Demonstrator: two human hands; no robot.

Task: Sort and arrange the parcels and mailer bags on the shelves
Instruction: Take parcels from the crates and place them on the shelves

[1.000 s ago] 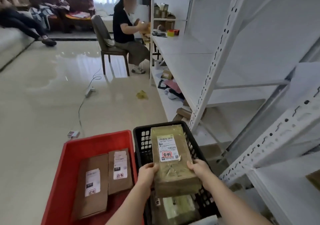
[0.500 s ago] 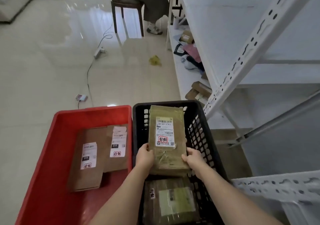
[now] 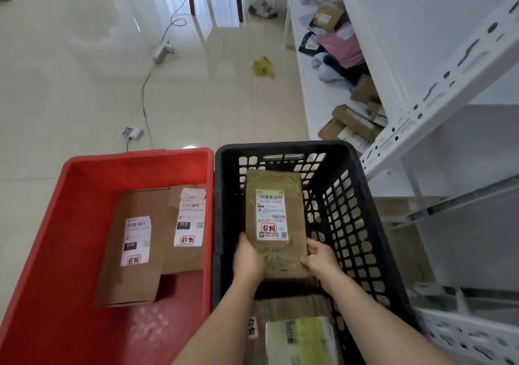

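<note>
A tape-wrapped brown parcel [image 3: 273,196] with a white label sits low inside the black slotted crate [image 3: 362,218]. My left hand [image 3: 248,260] grips its near left edge and my right hand [image 3: 320,258] grips its near right edge. Another taped parcel [image 3: 297,333] lies in the crate's near end, under my forearms. Beside it, the red crate [image 3: 70,224] holds two flat brown parcels [image 3: 134,246] with white labels, one overlapping the other.
White metal shelving [image 3: 427,117] runs along the right. Its bottom shelf carries brown boxes [image 3: 354,120] and pink and dark mailer bags [image 3: 342,50]. On the tiled floor lie a power strip and cable [image 3: 161,52], a yellow scrap [image 3: 262,67] and a small device [image 3: 132,133]. A person's foot [image 3: 262,9] shows at top.
Both hands have lowered the taped parcel from above the black crate down into it. My view has tilted down, so the seated person and upper shelves left the frame.
</note>
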